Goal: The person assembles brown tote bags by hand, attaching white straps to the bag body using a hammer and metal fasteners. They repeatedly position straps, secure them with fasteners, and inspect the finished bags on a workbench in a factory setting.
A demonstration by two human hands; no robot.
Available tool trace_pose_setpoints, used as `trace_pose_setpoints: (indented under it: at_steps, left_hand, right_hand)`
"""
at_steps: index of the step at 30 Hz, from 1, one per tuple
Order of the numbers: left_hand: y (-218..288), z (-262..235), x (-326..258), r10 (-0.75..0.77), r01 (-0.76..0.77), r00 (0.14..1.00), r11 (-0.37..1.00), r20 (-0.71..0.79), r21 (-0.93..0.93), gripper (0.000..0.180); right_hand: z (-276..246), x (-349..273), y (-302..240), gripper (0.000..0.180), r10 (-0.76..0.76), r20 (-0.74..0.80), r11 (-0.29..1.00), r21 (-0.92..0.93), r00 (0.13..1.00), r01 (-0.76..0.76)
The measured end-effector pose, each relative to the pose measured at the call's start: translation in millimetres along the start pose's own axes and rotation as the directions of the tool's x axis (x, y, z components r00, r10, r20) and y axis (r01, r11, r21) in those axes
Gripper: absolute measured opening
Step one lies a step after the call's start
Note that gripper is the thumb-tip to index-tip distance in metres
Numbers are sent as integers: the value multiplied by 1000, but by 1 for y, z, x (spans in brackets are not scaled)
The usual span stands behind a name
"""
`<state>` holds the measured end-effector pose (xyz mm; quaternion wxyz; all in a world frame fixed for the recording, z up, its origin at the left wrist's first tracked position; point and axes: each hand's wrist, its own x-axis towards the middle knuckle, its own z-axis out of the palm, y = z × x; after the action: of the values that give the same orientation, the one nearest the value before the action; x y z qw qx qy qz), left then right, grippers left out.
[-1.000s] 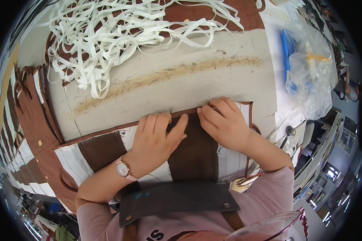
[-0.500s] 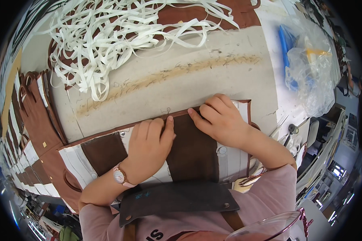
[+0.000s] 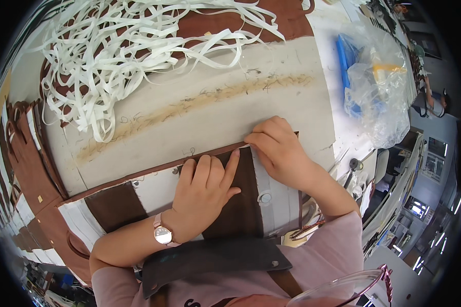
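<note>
The big pale counter (image 3: 292, 97) fills the middle, with a long brown scorch mark running across it. On its far left lies a big messy heap of white strips (image 3: 123, 56), on top of some brown cloth. On the far right sits a crinkly clear plastic bag (image 3: 379, 97) with blue and yellow things inside.

At the near edge of the counter lies a brown and white striped cloth piece (image 3: 241, 215) with small round snaps on it. Both hands rest on it. The left hand (image 3: 205, 192) lies flat on the brown stripe, fingers stretched out together, holding nothing. A small pink watch (image 3: 163, 235) is on that wrist. The right hand (image 3: 279, 151) is just beside it, on the right, with its fingers curled down and pressing on the far brown edge of the cloth.
</note>
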<state>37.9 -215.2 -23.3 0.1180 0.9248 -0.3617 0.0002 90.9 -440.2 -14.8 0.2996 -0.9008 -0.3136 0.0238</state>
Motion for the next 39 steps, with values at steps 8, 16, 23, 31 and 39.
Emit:
trace_pose_setpoints:
  at_steps: [8, 16, 23, 31, 39]
  left_hand:
    - [-1, 2, 4, -22, 20, 997, 999, -69, -26, 73]
    - [-7, 3, 12, -33, 31, 997, 999, -66, -35, 69]
    - [-11, 2, 9, -30, 24, 998, 993, -57, -113, 68]
    - [-17, -2, 1, -49, 37, 998, 974, -50, -226, 65]
    - [-21, -4, 6, -54, 37, 995, 982, -84, -186, 55]
  right_hand:
    - [1, 14, -3, 31, -69, 52, 997, -17, 996, 70]
    - [11, 14, 4, 29, -90, 8, 994, -54, 996, 90]
    - [4, 14, 10, 31, -67, 66, 989, 137, 996, 57]
    - [2, 8, 13, 25, -313, 76, 943, -89, 947, 319]
    - [2, 8, 9, 16, -306, 41, 944, -119, 951, 309]
